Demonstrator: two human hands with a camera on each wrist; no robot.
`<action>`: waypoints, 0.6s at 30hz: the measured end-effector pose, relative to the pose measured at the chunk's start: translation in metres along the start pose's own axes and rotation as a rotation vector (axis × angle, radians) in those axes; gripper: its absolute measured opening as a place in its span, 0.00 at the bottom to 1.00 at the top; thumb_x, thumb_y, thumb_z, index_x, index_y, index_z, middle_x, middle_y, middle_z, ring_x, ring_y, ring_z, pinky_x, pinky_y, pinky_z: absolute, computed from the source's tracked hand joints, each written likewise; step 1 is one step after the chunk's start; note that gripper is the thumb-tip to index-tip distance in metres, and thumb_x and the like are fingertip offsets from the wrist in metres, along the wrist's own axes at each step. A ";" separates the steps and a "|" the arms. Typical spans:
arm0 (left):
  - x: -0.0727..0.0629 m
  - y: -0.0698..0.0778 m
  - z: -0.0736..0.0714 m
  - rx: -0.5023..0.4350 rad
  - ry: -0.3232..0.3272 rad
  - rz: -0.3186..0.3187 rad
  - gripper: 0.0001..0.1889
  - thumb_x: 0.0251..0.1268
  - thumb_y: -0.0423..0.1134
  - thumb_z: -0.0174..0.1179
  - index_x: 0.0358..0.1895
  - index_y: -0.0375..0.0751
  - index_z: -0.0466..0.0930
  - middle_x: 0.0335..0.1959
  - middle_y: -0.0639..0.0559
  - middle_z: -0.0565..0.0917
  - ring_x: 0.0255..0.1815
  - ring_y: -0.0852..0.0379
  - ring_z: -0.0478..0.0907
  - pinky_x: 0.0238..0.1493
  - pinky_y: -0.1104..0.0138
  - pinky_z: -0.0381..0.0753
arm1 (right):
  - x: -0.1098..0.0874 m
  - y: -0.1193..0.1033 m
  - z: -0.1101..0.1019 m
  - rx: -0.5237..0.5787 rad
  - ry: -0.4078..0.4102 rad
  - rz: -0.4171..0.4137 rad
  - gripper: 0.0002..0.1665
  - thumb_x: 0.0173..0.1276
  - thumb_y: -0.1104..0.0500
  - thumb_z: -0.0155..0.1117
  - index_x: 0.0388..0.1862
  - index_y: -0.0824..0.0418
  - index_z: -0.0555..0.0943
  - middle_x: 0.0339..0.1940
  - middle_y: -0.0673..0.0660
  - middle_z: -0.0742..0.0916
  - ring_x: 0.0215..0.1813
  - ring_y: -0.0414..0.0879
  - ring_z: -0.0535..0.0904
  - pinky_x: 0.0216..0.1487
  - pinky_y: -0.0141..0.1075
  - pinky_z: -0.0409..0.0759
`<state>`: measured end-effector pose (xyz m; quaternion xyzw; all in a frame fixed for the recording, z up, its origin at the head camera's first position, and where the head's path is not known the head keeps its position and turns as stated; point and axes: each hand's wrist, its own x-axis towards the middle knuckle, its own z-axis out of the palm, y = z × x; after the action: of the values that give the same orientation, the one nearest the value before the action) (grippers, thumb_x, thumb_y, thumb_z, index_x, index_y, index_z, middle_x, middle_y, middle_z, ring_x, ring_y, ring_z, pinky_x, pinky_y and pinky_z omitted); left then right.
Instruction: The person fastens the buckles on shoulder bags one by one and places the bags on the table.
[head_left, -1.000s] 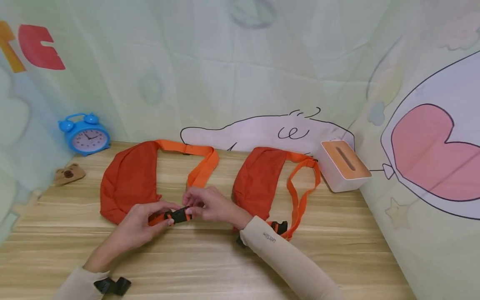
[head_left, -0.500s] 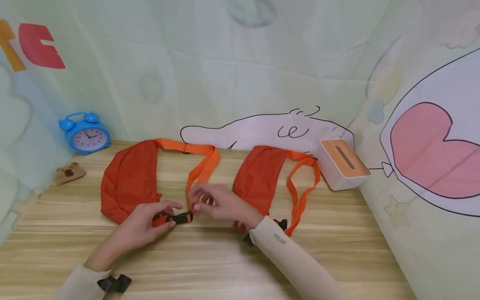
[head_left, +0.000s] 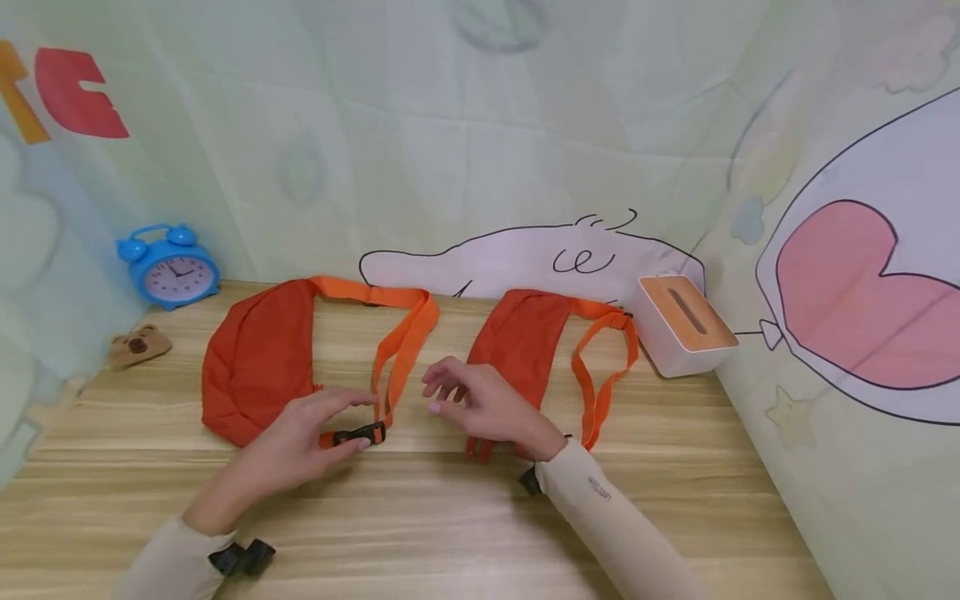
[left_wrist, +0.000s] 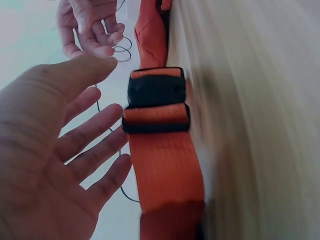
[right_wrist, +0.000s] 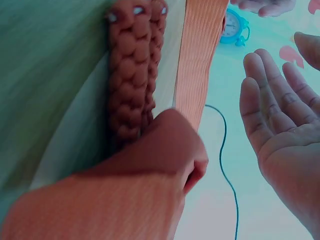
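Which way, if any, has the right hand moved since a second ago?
Yes: in the head view, the right hand has moved rightward, away from the black buckle and closer to the stationary white box.

Reads apparently "LetsSlim", in small, slanting print on the right sleeve (head_left: 617, 527). Shows two large letters on the left wall sheet (head_left: 97, 196): an orange letter (head_left: 21, 98), cut off and T-like, and a red letter (head_left: 63, 92), resembling C or G. Bears numerals around the blue alarm clock (head_left: 177, 277) dial, too small to tell singly.
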<state>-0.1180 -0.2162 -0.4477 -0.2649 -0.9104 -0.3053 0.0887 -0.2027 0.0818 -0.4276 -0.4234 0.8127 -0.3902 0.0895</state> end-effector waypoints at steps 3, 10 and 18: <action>0.005 0.005 0.000 0.014 0.009 0.022 0.31 0.59 0.37 0.80 0.68 0.49 0.83 0.62 0.53 0.89 0.63 0.49 0.86 0.59 0.48 0.89 | -0.009 0.001 -0.005 0.012 0.027 0.013 0.18 0.78 0.57 0.68 0.63 0.58 0.79 0.53 0.59 0.92 0.51 0.43 0.88 0.52 0.43 0.88; 0.018 0.013 0.006 -0.007 -0.029 0.053 0.34 0.61 0.41 0.80 0.71 0.52 0.80 0.66 0.54 0.86 0.66 0.48 0.84 0.64 0.46 0.86 | -0.028 0.007 -0.016 0.019 0.104 0.020 0.18 0.77 0.57 0.70 0.62 0.57 0.80 0.53 0.53 0.92 0.52 0.41 0.88 0.53 0.39 0.87; 0.036 0.023 0.026 -0.035 -0.038 0.197 0.32 0.60 0.40 0.80 0.68 0.47 0.81 0.65 0.54 0.87 0.65 0.50 0.84 0.62 0.48 0.86 | -0.052 0.015 -0.030 0.046 0.159 0.059 0.18 0.78 0.58 0.69 0.62 0.61 0.80 0.54 0.57 0.92 0.53 0.45 0.88 0.55 0.39 0.88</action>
<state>-0.1360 -0.1691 -0.4451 -0.3604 -0.8760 -0.3056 0.0962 -0.1938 0.1427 -0.4277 -0.3647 0.8203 -0.4383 0.0457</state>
